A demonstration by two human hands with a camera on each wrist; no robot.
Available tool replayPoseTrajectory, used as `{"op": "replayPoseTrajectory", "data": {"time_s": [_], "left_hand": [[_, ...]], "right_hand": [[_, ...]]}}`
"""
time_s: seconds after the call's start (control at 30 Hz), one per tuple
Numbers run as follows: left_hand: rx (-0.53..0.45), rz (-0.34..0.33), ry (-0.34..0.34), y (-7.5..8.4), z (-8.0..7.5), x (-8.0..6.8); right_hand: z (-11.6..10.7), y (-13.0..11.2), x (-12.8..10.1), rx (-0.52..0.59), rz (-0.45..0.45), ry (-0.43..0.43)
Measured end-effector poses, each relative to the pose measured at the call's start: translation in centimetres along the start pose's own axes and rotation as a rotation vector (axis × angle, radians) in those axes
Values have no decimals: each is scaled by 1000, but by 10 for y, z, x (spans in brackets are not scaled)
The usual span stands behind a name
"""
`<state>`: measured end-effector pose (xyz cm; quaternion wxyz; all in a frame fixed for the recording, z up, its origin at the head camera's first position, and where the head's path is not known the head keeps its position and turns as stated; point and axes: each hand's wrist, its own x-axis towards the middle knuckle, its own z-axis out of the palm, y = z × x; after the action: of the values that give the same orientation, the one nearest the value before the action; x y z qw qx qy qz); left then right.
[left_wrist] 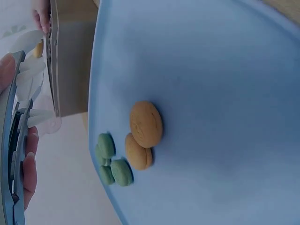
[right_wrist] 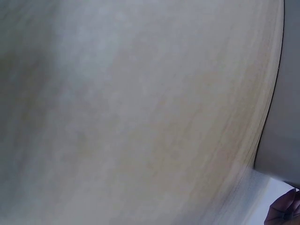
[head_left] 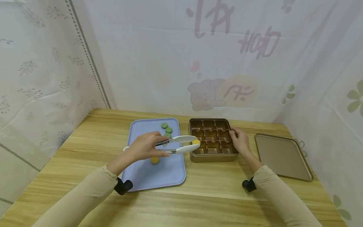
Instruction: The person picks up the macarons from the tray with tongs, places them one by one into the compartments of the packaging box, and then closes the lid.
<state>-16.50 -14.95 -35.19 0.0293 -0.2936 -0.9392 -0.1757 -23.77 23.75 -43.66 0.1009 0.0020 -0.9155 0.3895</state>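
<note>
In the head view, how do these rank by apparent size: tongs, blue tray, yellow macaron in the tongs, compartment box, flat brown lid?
1. Blue tray
2. Compartment box and flat brown lid: too close to rank
3. Tongs
4. Yellow macaron

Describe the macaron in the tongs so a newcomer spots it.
Find the gold divided box on the table. White-tipped tongs in the left hand reach over its left edge. They hold the yellow macaron aloft; the other macarons lie on the blue tray.
</note>
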Motion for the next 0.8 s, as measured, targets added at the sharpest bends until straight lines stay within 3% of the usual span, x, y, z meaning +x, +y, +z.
{"op": "replayPoseTrajectory", "data": {"time_s": [0.4,0.8], "left_hand": [[40,9,-74,9,0,22],[130,47,-168,20,-14,43]], "right_hand": [[1,-2,0,-1,1,-2],[2,-1,-1,0,-6,3]]}}
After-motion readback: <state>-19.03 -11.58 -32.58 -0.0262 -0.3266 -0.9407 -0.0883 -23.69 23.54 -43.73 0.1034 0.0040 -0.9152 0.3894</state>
